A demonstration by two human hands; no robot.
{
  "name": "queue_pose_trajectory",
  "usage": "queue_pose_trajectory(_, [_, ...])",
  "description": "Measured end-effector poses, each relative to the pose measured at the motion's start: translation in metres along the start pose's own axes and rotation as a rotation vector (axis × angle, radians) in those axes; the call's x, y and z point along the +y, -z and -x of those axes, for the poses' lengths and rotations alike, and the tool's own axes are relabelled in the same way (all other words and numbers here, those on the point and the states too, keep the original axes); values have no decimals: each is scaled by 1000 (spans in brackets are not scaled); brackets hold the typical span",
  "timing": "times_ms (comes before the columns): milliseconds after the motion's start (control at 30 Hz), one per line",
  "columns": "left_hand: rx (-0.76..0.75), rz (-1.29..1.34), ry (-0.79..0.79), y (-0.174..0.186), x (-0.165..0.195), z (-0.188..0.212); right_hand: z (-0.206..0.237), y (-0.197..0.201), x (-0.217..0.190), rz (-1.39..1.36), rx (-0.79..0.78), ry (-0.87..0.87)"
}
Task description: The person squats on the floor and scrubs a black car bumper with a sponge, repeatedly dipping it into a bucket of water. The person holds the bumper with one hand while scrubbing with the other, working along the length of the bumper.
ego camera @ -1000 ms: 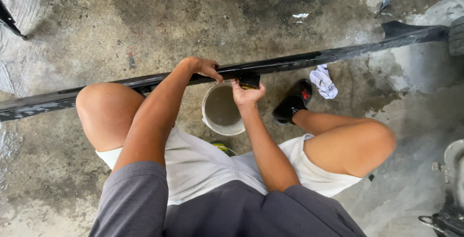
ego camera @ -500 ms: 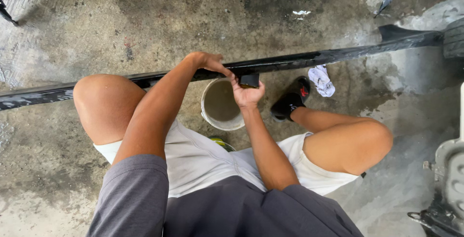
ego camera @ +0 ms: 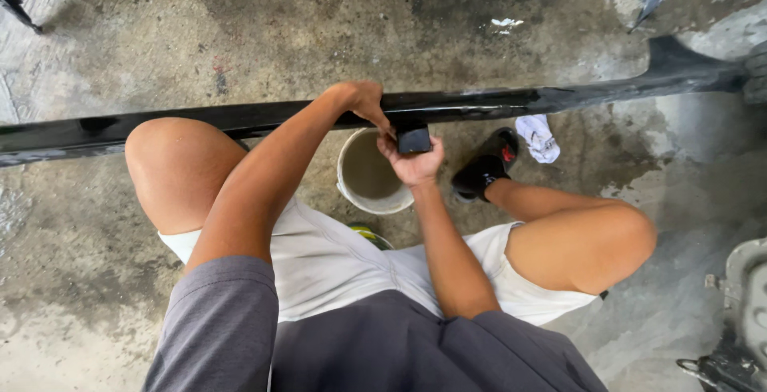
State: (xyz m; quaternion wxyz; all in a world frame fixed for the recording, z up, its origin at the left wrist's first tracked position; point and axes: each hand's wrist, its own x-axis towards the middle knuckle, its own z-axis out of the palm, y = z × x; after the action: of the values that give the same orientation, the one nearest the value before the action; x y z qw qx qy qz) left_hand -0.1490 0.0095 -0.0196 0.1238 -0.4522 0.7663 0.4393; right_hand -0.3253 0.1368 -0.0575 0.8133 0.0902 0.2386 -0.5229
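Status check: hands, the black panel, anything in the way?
Left hand gripping long black panel. Right hand pressing small black block against its lower edge. White bucket directly below; nothing blocking.

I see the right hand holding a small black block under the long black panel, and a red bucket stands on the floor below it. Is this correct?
Not quite: the bucket is white, not red, as the head view shows. The rest holds: the right hand holds a small black block under the long black panel, and the bucket stands on the floor below it.
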Motion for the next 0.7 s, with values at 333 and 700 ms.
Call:
queue_pose_trajectory(333, [363, -190, 57, -18, -13, 15, -34, 34, 18, 2148, 58, 28])
queue_pose_trajectory(700, [560, -270, -19, -27, -12, 36, -29, 51, 44, 2624, -8, 62])
